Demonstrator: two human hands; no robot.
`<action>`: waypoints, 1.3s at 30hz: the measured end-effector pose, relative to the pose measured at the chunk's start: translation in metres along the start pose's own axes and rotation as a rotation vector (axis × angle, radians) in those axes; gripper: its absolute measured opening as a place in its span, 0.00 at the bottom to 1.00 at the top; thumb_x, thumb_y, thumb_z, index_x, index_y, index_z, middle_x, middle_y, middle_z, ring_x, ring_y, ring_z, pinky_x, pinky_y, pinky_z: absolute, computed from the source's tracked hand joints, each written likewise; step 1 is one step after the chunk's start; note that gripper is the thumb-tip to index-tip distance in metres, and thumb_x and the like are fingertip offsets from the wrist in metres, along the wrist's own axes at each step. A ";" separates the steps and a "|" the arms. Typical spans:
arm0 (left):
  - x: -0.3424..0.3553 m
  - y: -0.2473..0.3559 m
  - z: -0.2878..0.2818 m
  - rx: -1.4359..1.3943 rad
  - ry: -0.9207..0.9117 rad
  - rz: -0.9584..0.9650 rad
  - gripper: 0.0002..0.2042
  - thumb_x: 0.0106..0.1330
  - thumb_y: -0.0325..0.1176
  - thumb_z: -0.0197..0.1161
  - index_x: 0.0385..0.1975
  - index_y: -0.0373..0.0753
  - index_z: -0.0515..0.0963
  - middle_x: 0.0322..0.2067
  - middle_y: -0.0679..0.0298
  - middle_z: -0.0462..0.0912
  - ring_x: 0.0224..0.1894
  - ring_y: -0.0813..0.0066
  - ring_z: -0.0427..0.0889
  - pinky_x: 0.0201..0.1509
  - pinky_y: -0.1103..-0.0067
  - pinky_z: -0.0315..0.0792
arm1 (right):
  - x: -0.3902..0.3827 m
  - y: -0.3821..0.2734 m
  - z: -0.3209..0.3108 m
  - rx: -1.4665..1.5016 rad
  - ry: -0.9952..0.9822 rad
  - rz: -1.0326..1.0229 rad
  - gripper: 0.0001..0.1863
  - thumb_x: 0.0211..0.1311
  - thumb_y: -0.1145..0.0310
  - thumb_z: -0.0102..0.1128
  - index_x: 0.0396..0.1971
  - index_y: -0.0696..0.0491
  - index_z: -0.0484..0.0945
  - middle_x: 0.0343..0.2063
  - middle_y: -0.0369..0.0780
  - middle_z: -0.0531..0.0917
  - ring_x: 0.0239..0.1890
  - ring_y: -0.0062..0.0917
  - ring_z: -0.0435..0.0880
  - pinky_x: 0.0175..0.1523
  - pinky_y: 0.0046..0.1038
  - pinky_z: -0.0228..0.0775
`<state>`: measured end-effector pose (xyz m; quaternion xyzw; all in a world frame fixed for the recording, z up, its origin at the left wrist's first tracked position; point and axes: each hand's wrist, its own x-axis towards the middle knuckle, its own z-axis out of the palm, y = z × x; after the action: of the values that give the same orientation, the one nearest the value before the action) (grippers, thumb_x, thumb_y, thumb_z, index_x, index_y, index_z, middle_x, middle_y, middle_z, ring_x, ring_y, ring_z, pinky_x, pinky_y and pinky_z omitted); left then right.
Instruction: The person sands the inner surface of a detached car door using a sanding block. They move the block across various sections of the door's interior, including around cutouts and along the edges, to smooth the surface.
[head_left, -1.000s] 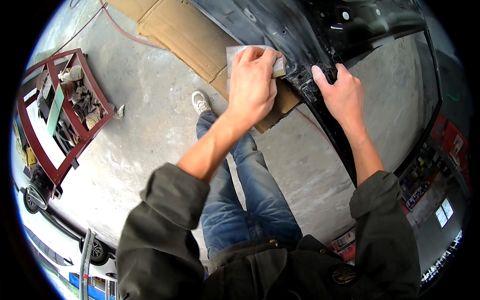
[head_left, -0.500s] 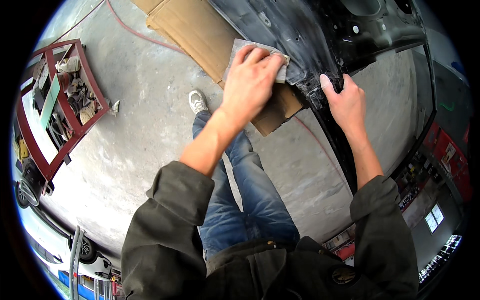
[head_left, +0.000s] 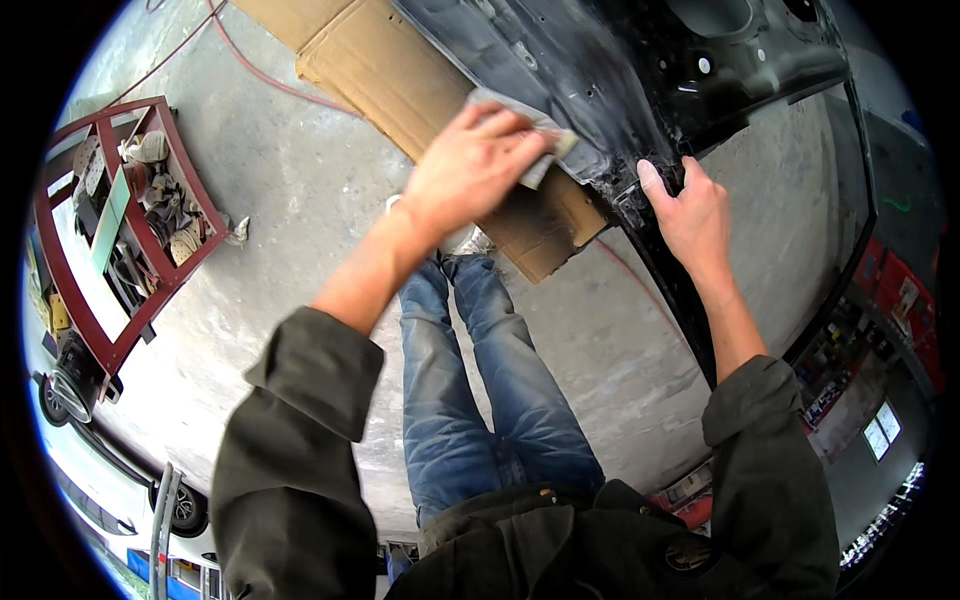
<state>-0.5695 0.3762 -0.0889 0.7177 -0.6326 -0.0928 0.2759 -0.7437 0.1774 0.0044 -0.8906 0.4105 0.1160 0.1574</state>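
A black car door [head_left: 545,65] with a scuffed, dusty inner face lies across the upper right. My left hand [head_left: 470,170] is closed on a pale grey sheet of sandpaper [head_left: 535,170], with a yellowish edge showing past the fingertips. That hand is over the door's lower-left edge, beside the cardboard, and slightly blurred. My right hand [head_left: 692,215] grips the door's narrow black frame near the corner, thumb on top; its fingertips are partly hidden behind the frame. The thumb tip looks whitish with dust.
Flattened cardboard [head_left: 385,75] lies under the door's left edge. A dark red frame [head_left: 190,180] with rags and tools stands at left on the concrete floor [head_left: 280,250]. A red hose [head_left: 270,80] crosses the floor. A white car [head_left: 110,490] is at lower left.
My left hand has moved left and slightly down with the sandpaper, from the door's surface toward its edge. My right hand keeps its grip. My view has shifted a little.
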 end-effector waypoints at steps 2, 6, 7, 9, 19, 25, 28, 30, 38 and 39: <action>0.000 -0.028 -0.012 0.103 -0.055 0.187 0.23 0.63 0.28 0.58 0.60 0.47 0.75 0.50 0.66 0.83 0.59 0.66 0.77 0.72 0.67 0.65 | -0.001 -0.002 0.000 -0.003 -0.019 0.015 0.28 0.64 0.46 0.63 0.38 0.62 0.82 0.29 0.54 0.87 0.35 0.51 0.88 0.42 0.44 0.79; 0.003 -0.086 -0.046 0.349 0.022 -0.034 0.19 0.63 0.26 0.59 0.55 0.46 0.79 0.49 0.65 0.85 0.60 0.65 0.78 0.69 0.65 0.68 | -0.002 0.000 0.001 0.064 0.021 -0.008 0.27 0.65 0.47 0.66 0.34 0.63 0.80 0.26 0.55 0.85 0.32 0.52 0.86 0.37 0.44 0.75; 0.000 -0.104 -0.057 0.332 0.010 -0.025 0.19 0.63 0.25 0.59 0.54 0.45 0.79 0.49 0.64 0.85 0.61 0.63 0.78 0.69 0.64 0.68 | -0.001 0.001 0.004 0.064 0.037 -0.025 0.27 0.65 0.47 0.66 0.35 0.63 0.80 0.26 0.55 0.85 0.32 0.52 0.86 0.38 0.44 0.75; 0.004 -0.111 -0.061 0.277 0.017 -0.013 0.17 0.62 0.25 0.59 0.52 0.44 0.79 0.50 0.62 0.85 0.61 0.61 0.78 0.69 0.64 0.68 | -0.001 0.005 0.008 0.058 0.061 -0.056 0.27 0.65 0.47 0.66 0.36 0.63 0.81 0.27 0.55 0.85 0.32 0.51 0.86 0.38 0.44 0.76; 0.011 0.001 -0.012 -0.166 -0.029 -0.093 0.17 0.58 0.24 0.57 0.48 0.39 0.78 0.47 0.59 0.83 0.60 0.57 0.76 0.70 0.64 0.67 | -0.002 0.001 0.001 0.040 0.011 -0.035 0.27 0.65 0.49 0.65 0.39 0.64 0.82 0.26 0.55 0.86 0.33 0.50 0.88 0.40 0.45 0.79; -0.005 -0.059 -0.029 0.098 -0.097 -0.214 0.15 0.65 0.26 0.54 0.49 0.41 0.80 0.51 0.58 0.83 0.60 0.57 0.78 0.69 0.64 0.69 | -0.001 0.005 -0.001 0.066 -0.016 0.001 0.27 0.65 0.50 0.65 0.40 0.65 0.82 0.26 0.55 0.86 0.32 0.50 0.88 0.39 0.44 0.79; -0.023 -0.114 -0.070 0.294 -0.004 -0.237 0.15 0.70 0.22 0.53 0.53 0.39 0.81 0.57 0.55 0.83 0.62 0.58 0.78 0.66 0.63 0.72 | -0.003 0.005 -0.001 0.034 0.015 -0.062 0.27 0.65 0.49 0.65 0.41 0.65 0.82 0.24 0.55 0.85 0.31 0.51 0.87 0.37 0.45 0.78; -0.022 -0.117 -0.100 0.175 0.137 -0.311 0.16 0.66 0.22 0.59 0.53 0.40 0.80 0.51 0.55 0.84 0.57 0.53 0.81 0.61 0.67 0.75 | -0.004 0.005 -0.002 0.105 0.032 -0.074 0.24 0.65 0.54 0.66 0.41 0.64 0.82 0.31 0.54 0.85 0.36 0.49 0.86 0.43 0.42 0.78; -0.018 0.034 -0.091 -0.906 0.118 -0.845 0.18 0.64 0.33 0.74 0.51 0.36 0.81 0.39 0.63 0.88 0.43 0.76 0.85 0.50 0.75 0.80 | -0.073 -0.032 -0.013 0.716 0.243 -0.244 0.23 0.58 0.77 0.64 0.55 0.62 0.77 0.53 0.48 0.80 0.56 0.39 0.80 0.63 0.38 0.72; -0.012 0.049 -0.087 -1.050 0.023 -0.862 0.18 0.62 0.34 0.76 0.50 0.36 0.81 0.39 0.62 0.87 0.45 0.75 0.85 0.50 0.74 0.81 | -0.085 -0.052 -0.020 0.945 0.055 -0.170 0.31 0.56 0.76 0.67 0.62 0.62 0.71 0.59 0.49 0.76 0.61 0.38 0.78 0.66 0.39 0.70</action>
<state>-0.5717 0.4095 0.0065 0.6774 -0.1583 -0.4817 0.5329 -0.7564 0.2607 0.0611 -0.7546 0.3480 -0.1201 0.5431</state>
